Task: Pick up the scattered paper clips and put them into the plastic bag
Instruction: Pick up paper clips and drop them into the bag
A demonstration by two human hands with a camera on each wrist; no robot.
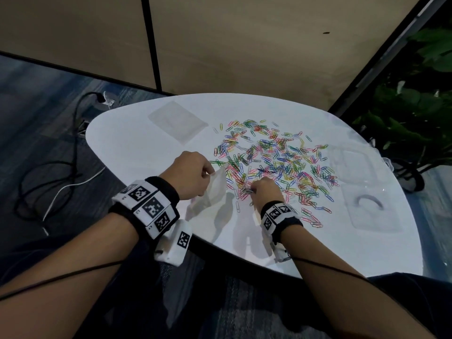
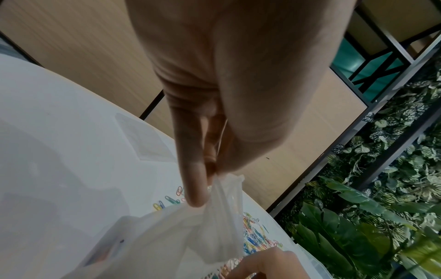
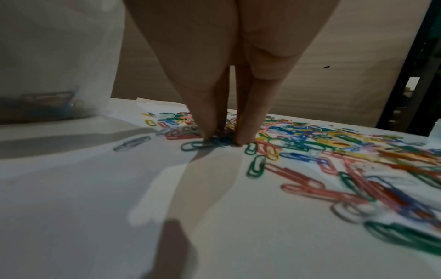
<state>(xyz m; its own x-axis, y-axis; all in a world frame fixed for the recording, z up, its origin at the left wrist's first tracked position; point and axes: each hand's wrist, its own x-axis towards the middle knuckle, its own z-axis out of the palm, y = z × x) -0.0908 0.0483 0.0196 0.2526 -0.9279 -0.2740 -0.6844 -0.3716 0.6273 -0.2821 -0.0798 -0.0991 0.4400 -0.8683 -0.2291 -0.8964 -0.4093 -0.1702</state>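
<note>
Clear plastic bag (image 1: 216, 184) hangs from the left hand (image 1: 189, 176), whose thumb and fingertips (image 2: 194, 196) pinch its top edge so the film droops to the white tabletop (image 1: 137, 145); a few clips already lie in its bottom corner, seen from the right wrist. Just beside it, the right hand (image 1: 265, 190) has thumb and fingers (image 3: 248, 130) brought narrow and planted on the near-left fringe of the paper clips (image 1: 276, 162), closing on a small cluster there; whether any clip is off the surface yet I cannot tell

To do this grab well, I would rake several clips together against the tabletop before lifting, since they lie flat and tangled, and the left hand should spread the bag's mouth wider, because it looks half collapsed

Most of the pile is still loose, spreading away from the person and to the right. Bare tabletop lies between the pile and the near rim, so the short carry to the bag is unobstructed. Some clips at the right sit beside a clear tray (image 1: 371, 206) near the rim, so sweeping outward there risks knocking them off
</note>
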